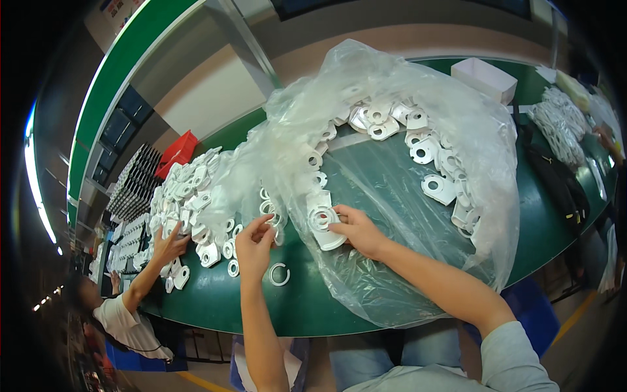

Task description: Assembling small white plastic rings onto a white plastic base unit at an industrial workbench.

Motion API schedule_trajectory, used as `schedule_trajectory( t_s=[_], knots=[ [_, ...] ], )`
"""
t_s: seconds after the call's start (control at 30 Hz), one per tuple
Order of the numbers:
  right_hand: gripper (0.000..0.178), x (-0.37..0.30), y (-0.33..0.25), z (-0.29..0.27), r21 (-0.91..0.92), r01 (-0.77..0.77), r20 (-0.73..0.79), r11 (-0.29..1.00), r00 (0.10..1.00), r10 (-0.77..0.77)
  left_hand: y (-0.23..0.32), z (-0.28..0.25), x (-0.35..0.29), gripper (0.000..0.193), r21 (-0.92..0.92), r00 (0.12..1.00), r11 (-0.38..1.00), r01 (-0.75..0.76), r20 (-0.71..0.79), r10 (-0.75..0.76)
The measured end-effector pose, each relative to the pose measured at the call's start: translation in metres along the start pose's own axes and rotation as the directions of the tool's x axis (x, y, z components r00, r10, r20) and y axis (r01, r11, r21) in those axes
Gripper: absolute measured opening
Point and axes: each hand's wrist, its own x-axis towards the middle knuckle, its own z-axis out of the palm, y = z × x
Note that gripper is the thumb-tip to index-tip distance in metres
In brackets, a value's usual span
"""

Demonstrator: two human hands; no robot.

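Observation:
My right hand [360, 233] grips a white plastic part [332, 240], a flat piece with a rounded end, above the clear plastic bag. A white ring [321, 219] sits against its upper face, around the hole. To the left, my left hand [253, 247] is raised over the table with its thumb and fingers curled close together. Whether anything small is between them I cannot make out. Just beyond its fingertips lie several white rings [266, 208]. A single white ring with a gap [279, 275] rests on the table, right of my left wrist.
The large clear bag [405, 274] spreads over the green table [300, 304], with several white parts [436, 187] around its inner edge. Left stands a heap of white parts [189, 183], where a co-worker's hand [171, 245] reaches. A white box [484, 80] and red bin [177, 154] stand behind.

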Motion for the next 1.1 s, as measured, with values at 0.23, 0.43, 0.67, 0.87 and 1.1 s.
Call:
schedule_trajectory(
  t_s=[0.23, 0.43, 0.67, 0.87, 1.1],
  knots=[
    [0.050, -0.001, -0.002, -0.001, -0.148, 0.037, 0.017, 0.988, 0.999, -0.035, 0.020, 0.051, 0.002, 0.016, -0.180, 0.998, 0.984, -0.016, 0.049, 0.025],
    [0.050, -0.001, 0.000, -0.001, -0.165, 0.063, 0.027, 0.984, 0.998, -0.059, 0.016, 0.062, -0.001, 0.009, -0.313, 1.000, 0.950, 0.015, -0.008, -0.019],
    [0.047, 0.000, -0.002, 0.000, -0.178, 0.060, 0.041, 0.982, 0.998, -0.054, 0.013, 0.070, -0.006, 0.009, -0.235, 0.989, 0.965, -0.119, -0.112, 0.095],
    [0.046, 0.000, -0.001, -0.002, -0.152, 0.050, 0.054, 0.987, 0.998, -0.042, 0.017, 0.073, -0.011, 0.007, -0.162, 0.991, 0.980, -0.118, -0.081, 0.106],
    [0.046, 0.000, -0.001, -0.002, -0.171, 0.067, 0.059, 0.983, 0.997, -0.058, 0.016, 0.076, -0.013, 0.008, -0.128, 0.986, 0.982, -0.141, -0.113, 0.126]
  ],
)
